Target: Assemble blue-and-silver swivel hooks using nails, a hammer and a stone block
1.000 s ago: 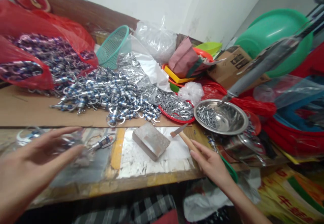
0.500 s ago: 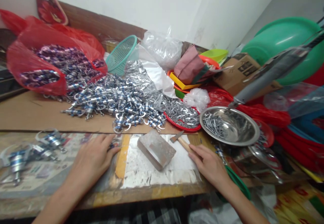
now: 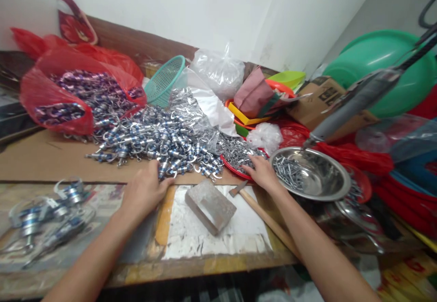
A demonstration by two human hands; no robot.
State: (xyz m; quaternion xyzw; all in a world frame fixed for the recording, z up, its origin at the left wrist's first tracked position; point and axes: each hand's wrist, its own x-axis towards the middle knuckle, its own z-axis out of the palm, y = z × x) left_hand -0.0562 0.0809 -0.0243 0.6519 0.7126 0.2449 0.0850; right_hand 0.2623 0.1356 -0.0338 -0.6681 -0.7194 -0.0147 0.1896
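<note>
My left hand [image 3: 145,187] reaches to the front edge of a heap of blue-and-silver metal fittings with hooked ends [image 3: 153,136]. Its thumb stands away from the fingers, which are partly hidden. My right hand [image 3: 262,173] is at a red plate [image 3: 235,169] of small grey metal pieces [image 3: 241,152], fingers apart over its near right side. Between the hands a grey metal block [image 3: 210,205] rests on a white sheet [image 3: 191,243]. A hammer [image 3: 262,212] lies right of the block, its wooden handle running under my right forearm.
Several finished-looking fittings [image 3: 30,224] lie on the left of the bench. A steel bowl [image 3: 327,174] of pins stands right of the plate, below a grey lever arm [image 3: 355,106]. Behind are a red bag [image 3: 58,93], a green basket [image 3: 165,81] and a carton [image 3: 316,97].
My right hand has let go of the hammer and moved forward to the plate. The left hand has moved up to the heap; one more fitting lies at the left.
</note>
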